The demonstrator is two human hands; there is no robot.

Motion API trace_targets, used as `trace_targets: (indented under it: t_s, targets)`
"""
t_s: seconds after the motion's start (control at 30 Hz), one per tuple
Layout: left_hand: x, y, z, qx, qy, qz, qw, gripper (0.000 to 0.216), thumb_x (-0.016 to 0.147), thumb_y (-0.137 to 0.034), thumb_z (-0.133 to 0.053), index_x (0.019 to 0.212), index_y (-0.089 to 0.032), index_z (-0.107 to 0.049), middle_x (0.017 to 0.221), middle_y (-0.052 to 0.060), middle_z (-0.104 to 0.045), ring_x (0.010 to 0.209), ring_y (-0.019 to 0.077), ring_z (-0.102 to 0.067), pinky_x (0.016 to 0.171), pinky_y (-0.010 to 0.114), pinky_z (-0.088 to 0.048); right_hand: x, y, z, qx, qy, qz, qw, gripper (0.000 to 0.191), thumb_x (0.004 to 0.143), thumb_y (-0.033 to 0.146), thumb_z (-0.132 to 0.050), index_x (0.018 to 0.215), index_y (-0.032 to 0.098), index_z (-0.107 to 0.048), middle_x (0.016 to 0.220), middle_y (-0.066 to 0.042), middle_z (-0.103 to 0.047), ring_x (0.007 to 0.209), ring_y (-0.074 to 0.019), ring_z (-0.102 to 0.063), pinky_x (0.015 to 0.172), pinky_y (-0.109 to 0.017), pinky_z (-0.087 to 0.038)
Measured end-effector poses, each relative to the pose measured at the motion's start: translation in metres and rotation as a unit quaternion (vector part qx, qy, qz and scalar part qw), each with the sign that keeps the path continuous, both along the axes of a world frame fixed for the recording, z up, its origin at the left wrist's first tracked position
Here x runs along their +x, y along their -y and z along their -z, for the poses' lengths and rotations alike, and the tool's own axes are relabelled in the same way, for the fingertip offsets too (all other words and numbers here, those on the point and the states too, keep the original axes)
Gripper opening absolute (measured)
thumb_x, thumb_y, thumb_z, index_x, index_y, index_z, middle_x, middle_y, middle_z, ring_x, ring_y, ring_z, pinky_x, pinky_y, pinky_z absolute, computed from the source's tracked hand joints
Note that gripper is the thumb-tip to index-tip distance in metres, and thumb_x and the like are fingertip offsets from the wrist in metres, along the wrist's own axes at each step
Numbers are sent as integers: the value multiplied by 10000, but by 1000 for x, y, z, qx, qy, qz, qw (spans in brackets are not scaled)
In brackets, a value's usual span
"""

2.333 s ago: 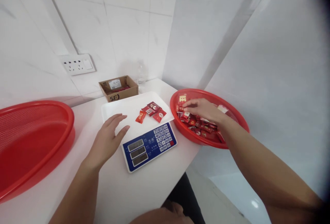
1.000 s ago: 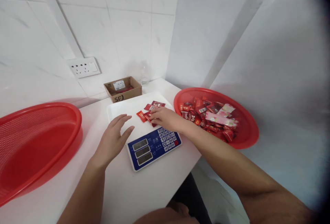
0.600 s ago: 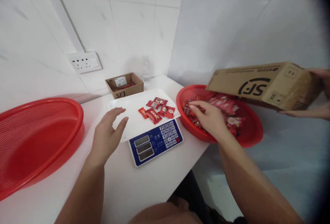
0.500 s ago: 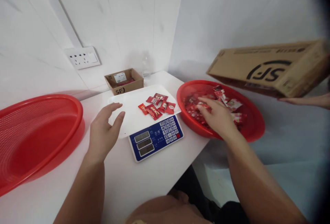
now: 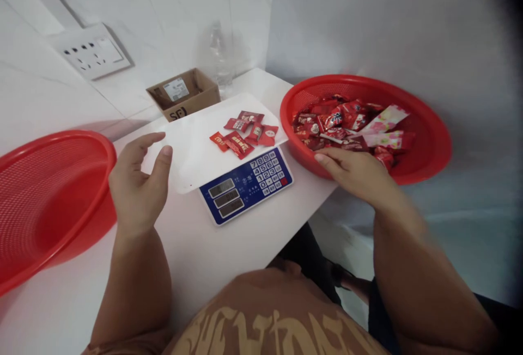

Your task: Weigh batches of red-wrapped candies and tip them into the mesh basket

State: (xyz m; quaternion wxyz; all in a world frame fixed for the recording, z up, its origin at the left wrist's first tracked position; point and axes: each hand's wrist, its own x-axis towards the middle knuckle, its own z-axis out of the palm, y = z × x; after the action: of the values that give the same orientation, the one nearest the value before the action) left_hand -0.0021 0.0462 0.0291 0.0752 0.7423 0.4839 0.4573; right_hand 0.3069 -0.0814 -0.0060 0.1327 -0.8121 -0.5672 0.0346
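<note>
A scale with a blue keypad panel (image 5: 245, 183) and a white weighing tray (image 5: 192, 151) sits on the white counter. Several red candy packets (image 5: 245, 132) lie on the tray. My left hand (image 5: 137, 186) hovers just left of the tray, fingers apart and curled upward, holding nothing. My right hand (image 5: 357, 172) lies palm down against the near rim of the right red basket (image 5: 433, 132), fingers stretched out flat. That basket holds several red and pink candy packets (image 5: 347, 121).
A large red mesh basket (image 5: 49, 191) stands at the left of the counter. A small open cardboard box (image 5: 183, 93) and a clear bottle (image 5: 216, 55) stand at the back wall below a wall socket (image 5: 92, 53). The counter edge runs under my right arm.
The big cardboard box held by another person's hands over the right basket is gone. My right hand drew back from among the packets to the basket's near rim. My left hand shifted left off the tray.
</note>
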Motion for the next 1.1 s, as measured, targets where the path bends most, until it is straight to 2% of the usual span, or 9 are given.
trace_targets:
  t_s: [0.13, 0.3, 0.43, 0.57, 0.77, 1.0, 1.1]
  targets:
    - [7, 2, 3, -29, -28, 23, 999, 279, 844, -358, -538, 1105, -276, -595, 1101, 1, -634, 1022, 189, -592, 907, 374, -480, 2, 1, 4, 10, 24, 5, 1000, 419, 889, 487, -329, 1000, 254, -660, 879, -48, -714, 770, -255, -645, 591, -304, -403]
    - [17, 4, 2, -71, -108, 28, 991, 320, 834, -397, -533, 1118, -257, -587, 1116, 22, -629, 1013, 214, -591, 796, 338, -511, 3, 1, 6, 9, 36, 8, 999, 431, 885, 498, -318, 986, 259, -663, 803, -45, -708, 692, -237, -629, 549, -291, -361]
    - [22, 4, -2, -69, -168, 31, 983, 325, 839, -405, -510, 1130, -276, -579, 1112, 22, -632, 995, 212, -591, 725, 294, -494, 2, 1, 5, 5, 27, 4, 1000, 437, 889, 501, -303, 980, 263, -658, 799, -43, -705, 668, -237, -620, 536, -291, -345]
    - [25, 7, -2, -70, -188, 29, 979, 321, 841, -408, -501, 1118, -273, -591, 1109, 21, -633, 910, 186, -602, 674, 265, -467, 2, 2, 4, 11, 21, 2, 1000, 451, 885, 513, -304, 972, 254, -663, 769, -59, -700, 654, -252, -613, 540, -300, -335]
    - [19, 16, 2, -110, -215, 8, 970, 323, 836, -408, -497, 1117, -280, -594, 1115, 16, -632, 683, 133, -579, 624, 260, -444, 1, 2, 4, 6, 41, -5, 999, 439, 894, 492, -303, 974, 249, -660, 763, -50, -699, 630, -223, -606, 515, -276, -313]
    - [2, 27, 4, -142, -223, -34, 964, 320, 827, -423, -498, 1113, -310, -588, 1070, 2, -645, 492, 89, -486, 646, 294, -454, 2, 1, 6, 9, 50, -3, 999, 441, 889, 492, -302, 993, 252, -658, 755, -69, -700, 633, -251, -617, 501, -292, -332]
    - [-5, 31, 5, -139, -227, -35, 963, 319, 832, -408, -497, 1120, -299, -580, 1081, 10, -643, 515, 96, -514, 638, 295, -461, 2, 1, 6, -7, 51, 7, 999, 471, 883, 517, -287, 1007, 252, -657, 746, -89, -695, 621, -274, -617, 498, -314, -348]
